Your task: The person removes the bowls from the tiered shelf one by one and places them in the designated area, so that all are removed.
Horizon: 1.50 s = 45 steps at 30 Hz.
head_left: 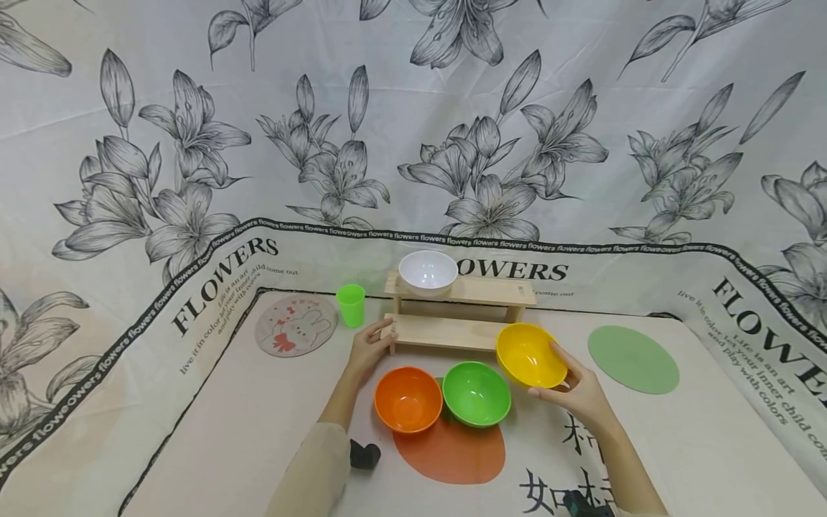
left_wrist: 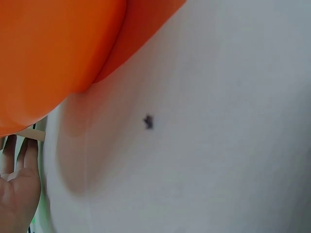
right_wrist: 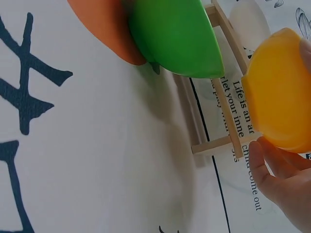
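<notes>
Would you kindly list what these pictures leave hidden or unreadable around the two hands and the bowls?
- Head view: the right hand's fingers behind the yellow bowl, hidden by the bowl.
- Left wrist view: the orange bowl is blurred and cut off by the frame's top and left edges; the left hand is cut by the left edge.
- Right wrist view: the yellow bowl's inside faces away.

Table (head_left: 258,431) is wearing a white floral cloth printed with "FLOWERS" lettering and black characters. Lying directly on it: a round rabbit-print coaster (head_left: 296,325) at back left, a green cup (head_left: 352,305) standing just beside it, a two-tier wooden shelf (head_left: 455,316) sitting at back centre, a plain green round mat (head_left: 633,359) lying at right, and an orange round mat (head_left: 450,451) near the front. An orange bowl (head_left: 408,399) and a green bowl (head_left: 477,393) are sitting side by side, touching, at the orange mat's far edge.
</notes>
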### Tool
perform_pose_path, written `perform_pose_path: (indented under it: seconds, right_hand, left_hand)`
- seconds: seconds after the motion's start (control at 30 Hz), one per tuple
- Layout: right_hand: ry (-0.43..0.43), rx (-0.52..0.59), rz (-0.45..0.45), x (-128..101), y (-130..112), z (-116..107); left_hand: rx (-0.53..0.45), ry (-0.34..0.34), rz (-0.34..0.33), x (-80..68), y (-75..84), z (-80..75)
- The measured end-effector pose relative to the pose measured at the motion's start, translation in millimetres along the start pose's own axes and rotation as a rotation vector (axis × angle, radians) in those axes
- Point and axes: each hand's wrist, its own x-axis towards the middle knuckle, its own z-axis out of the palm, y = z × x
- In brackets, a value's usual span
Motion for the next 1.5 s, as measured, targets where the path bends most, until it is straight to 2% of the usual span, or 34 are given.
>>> perform_pose_path:
  seconds: [0.13,0.3,0.67,1.23,1.5]
  right_hand:
    - [0.001,-0.002,0.010,-5.1,3.1,-1.2]
    - [-0.008,0.003,0.030,-10.7,5.3,-3.1]
    - [-0.011,-0.043,0.042,-23.3,10.8,-6.0]
    - [-0.027,-0.018,0.116,-38.3,24.4,-4.3]
    - [-0.029,-0.061,0.166,-41.0,28.9,-3.8]
  left_hand:
    - [-0.016,0.012,-0.004,8.5,-13.7,-3.4]
    - [-0.027,0.037,0.001,10.2,-19.1,-3.7]
    - [-0.022,0.043,0.021,10.1,-17.5,-2.9]
    - [-0.017,0.049,0.015,10.0,-17.5,-2.2]
    - [-0.016,0.057,0.007,9.8,-16.5,-2.2]
